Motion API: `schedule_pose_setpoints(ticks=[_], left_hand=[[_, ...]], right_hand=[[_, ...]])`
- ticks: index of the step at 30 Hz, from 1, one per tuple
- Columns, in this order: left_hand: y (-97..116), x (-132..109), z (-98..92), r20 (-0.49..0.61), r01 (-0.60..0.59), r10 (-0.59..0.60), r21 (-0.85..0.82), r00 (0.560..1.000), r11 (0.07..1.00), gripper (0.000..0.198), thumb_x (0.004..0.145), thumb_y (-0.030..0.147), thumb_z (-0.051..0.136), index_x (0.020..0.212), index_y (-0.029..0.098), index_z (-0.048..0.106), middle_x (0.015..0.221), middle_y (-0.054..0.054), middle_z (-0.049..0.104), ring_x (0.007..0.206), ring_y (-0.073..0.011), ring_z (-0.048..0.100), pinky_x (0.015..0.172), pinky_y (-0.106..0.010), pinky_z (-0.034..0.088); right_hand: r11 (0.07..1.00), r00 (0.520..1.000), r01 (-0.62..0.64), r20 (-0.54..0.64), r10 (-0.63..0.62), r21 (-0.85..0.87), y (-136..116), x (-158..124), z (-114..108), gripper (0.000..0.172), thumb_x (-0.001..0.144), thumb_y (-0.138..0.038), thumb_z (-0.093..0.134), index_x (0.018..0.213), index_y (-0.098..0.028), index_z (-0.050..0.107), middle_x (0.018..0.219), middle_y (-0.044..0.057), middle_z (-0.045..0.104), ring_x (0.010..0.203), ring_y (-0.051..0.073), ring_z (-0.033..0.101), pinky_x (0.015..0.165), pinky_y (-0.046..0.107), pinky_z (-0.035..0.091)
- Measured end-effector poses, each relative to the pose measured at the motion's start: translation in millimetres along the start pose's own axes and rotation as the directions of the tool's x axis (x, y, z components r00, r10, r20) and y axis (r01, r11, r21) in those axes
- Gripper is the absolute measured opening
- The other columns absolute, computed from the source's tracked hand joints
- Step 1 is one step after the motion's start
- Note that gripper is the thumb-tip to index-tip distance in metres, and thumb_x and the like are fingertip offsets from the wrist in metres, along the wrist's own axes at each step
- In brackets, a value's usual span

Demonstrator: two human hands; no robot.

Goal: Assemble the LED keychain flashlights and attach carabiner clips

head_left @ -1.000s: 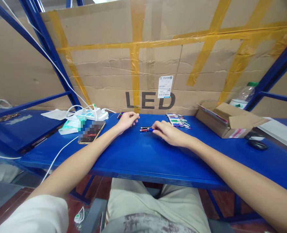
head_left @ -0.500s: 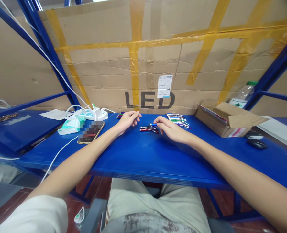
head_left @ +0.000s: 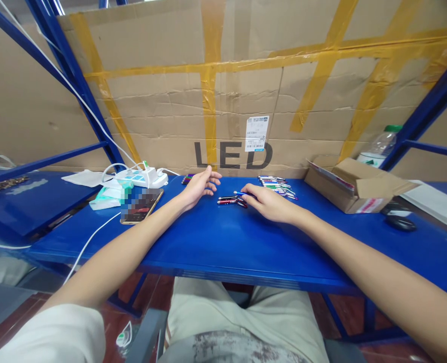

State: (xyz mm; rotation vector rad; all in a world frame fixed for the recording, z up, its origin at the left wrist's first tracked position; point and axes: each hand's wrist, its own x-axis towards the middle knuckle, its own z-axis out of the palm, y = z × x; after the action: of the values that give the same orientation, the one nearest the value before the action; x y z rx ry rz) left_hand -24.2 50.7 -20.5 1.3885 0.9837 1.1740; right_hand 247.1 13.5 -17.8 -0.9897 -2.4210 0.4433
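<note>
My right hand [head_left: 266,202] is closed, with thumb and fingertips pinching a blue pen [head_left: 239,193] whose tip points left. Just below and to the left of those fingers, a red pen [head_left: 228,202] and a black pen [head_left: 226,197] lie on the blue table [head_left: 215,242]. To the left, my left hand [head_left: 199,189] rests with its thumb up and fingers apart, holding nothing. Behind it, partly covered, are a few dark pens [head_left: 187,179]. Beyond my right hand lies a row of several coloured pens [head_left: 276,184], some hidden by the hand.
On the left are a phone [head_left: 142,206], a white power strip [head_left: 143,177] with cables and a green-white packet [head_left: 108,196]. An open cardboard box [head_left: 340,189], a black mouse [head_left: 400,223] and a plastic bottle [head_left: 380,146] stand right. A large cardboard sheet [head_left: 163,116] backs the table.
The fingers of my left hand have spread and its thumb has risen. My right hand has turned and lowered slightly, keeping the blue pen close above the red and black ones.
</note>
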Motion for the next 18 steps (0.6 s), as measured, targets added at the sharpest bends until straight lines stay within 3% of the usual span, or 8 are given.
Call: schedule_pose_setpoints(ticks=[7, 18], left_hand=[[0.1, -0.1, -1.8, 0.032, 0.008, -0.008, -0.011, 0.999, 1.000, 0.073, 0.105, 0.082, 0.040, 0.113, 0.018, 0.074, 0.115, -0.014, 0.077, 0.088, -0.0190, 0.072, 0.072, -0.028, 0.058], [3.7, -0.9, -4.5, 0.088, 0.028, -0.015, -0.148, 0.996, 0.989, 0.087, 0.099, 0.091, 0.033, 0.115, 0.017, 0.075, 0.115, -0.016, 0.077, 0.093, -0.0237, 0.072, 0.075, -0.031, 0.059]], right_hand=[[0.999, 1.000, -0.009, 0.015, 0.009, -0.047, -1.0, -1.3, -2.9, 0.030, 0.112, -0.046, 0.044, 0.110, -0.024, 0.064, 0.107, 0.009, 0.077, 0.095, 0.027, 0.070, 0.087, 0.039, 0.050], [0.994, 0.993, 0.110, 0.046, -0.109, -0.019, -14.5, -3.1, -4.3, 0.026, 0.108, -0.041, 0.051, 0.100, -0.022, 0.066, 0.089, 0.005, 0.073, 0.078, 0.022, 0.064, 0.075, 0.034, 0.046]])
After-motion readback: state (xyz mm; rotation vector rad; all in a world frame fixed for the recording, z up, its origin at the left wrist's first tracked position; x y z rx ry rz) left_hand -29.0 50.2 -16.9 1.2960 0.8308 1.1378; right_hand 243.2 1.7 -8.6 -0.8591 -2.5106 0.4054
